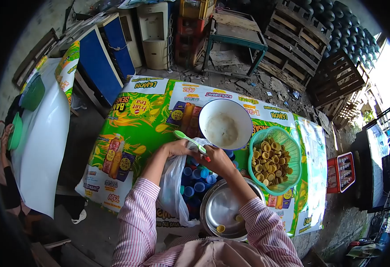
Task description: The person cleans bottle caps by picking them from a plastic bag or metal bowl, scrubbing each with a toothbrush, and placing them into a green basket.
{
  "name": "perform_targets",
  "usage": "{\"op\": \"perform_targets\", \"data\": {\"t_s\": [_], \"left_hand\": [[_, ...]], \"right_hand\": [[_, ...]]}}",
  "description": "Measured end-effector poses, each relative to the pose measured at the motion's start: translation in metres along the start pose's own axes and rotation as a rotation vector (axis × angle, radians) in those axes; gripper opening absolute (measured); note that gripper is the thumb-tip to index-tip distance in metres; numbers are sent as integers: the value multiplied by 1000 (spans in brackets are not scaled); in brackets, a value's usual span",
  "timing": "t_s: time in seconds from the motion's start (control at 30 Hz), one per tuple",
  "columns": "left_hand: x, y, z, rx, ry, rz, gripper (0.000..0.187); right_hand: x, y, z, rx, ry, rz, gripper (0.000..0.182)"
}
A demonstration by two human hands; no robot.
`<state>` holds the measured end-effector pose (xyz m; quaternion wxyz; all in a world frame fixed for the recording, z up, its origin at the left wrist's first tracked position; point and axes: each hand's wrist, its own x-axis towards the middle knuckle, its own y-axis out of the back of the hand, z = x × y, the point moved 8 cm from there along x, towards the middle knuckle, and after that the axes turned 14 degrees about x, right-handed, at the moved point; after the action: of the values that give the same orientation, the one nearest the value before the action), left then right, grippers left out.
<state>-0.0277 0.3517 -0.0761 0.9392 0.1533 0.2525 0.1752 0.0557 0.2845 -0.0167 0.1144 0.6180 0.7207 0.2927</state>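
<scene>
**Hands over a bag of blue caps**

On the printed banner (141, 120), a plastic bag (177, 187) holds blue caps (195, 182), partly hidden by the arms. The left hand (177, 147) grips a green toothbrush (187, 139). The right hand (217, 161) is clenched; what it holds is unclear.

The printed banner (150, 120) covering the table reads "LEMON", "fruit tea", "APEL" and "BLACKCURRANT", seen upside down.

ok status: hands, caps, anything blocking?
Left hand holds green toothbrush. Right hand pinches a small item, unclear what. Both over bag of blue caps. Nothing blocking.
</scene>
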Motion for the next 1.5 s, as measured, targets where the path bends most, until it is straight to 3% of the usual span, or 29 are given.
{"op": "perform_targets", "data": {"t_s": [0.2, 0.27, 0.3, 0.33, 0.4, 0.47, 0.6, 0.7, 0.8, 0.87, 0.97, 1.1, 1.2, 1.27, 1.3, 1.33, 1.4, 1.43, 1.5], "left_hand": [[2, -2, 2, -120, -132, -29, 54], [5, -4, -4, -118, -98, -77, 57], [4, -4, -6, -120, -53, -82, 56], [4, -5, -10, -123, -8, -87, 55], [8, -5, -12, -130, -68, -59, 53], [5, 0, -8, -13, -37, -37, 53], [5, -1, -5, -53, -30, -41, 57], [10, -3, -14, -76, 5, -32, 58], [9, -2, -16, -89, 34, 3, 57], [9, 0, -19, -94, 60, 27, 55], [10, 2, -21, -34, -4, 36, 55], [-4, 9, -13, -37, 106, 86, 54], [-4, 14, -15, 151, 87, 110, 58], [-26, 34, 14, 595, 63, 568, 63], [-35, 35, 42, 751, -218, 754, 62], [-47, 30, 72, 698, -360, 800, 57], [-39, 8, 82, 111, -239, 409, 50], [-29, -4, 72, -33, -331, 384, 39], [-27, -16, 71, -174, -304, 278, 36]], "right_hand": [[-5, 15, -7, 103, 38, 129, 21], [-12, 23, 5, 179, -77, 145, 21], [-16, 36, -11, 133, 25, 186, 22], [-24, 51, -23, 163, -34, 218, 21], [-49, 65, -35, 400, -175, 185, 20], [-82, 68, -37, 185, -247, -5, 26], [-124, 60, -42, 164, -362, -222, 31], [-108, 71, -13, 277, -401, 185, 34], [-68, 60, -4, 37, -287, 249, 34], [-47, 36, 8, -282, -227, 88, 38], [-37, 12, 38, -341, -203, 12, 40], [-37, 20, 32, -230, -205, 22, 33], [-34, 39, 18, 20, -167, 102, 29], [-36, 48, 17, 383, -256, 173, 32], [-36, 50, 16, 502, -307, 201, 37], [-36, 51, 13, 503, -309, 200, 37], [-37, 50, 11, 734, -332, 270, 31], [-35, 56, -5, 713, -197, 297, 29], [-33, 56, -15, 745, -155, 330, 28]]}}
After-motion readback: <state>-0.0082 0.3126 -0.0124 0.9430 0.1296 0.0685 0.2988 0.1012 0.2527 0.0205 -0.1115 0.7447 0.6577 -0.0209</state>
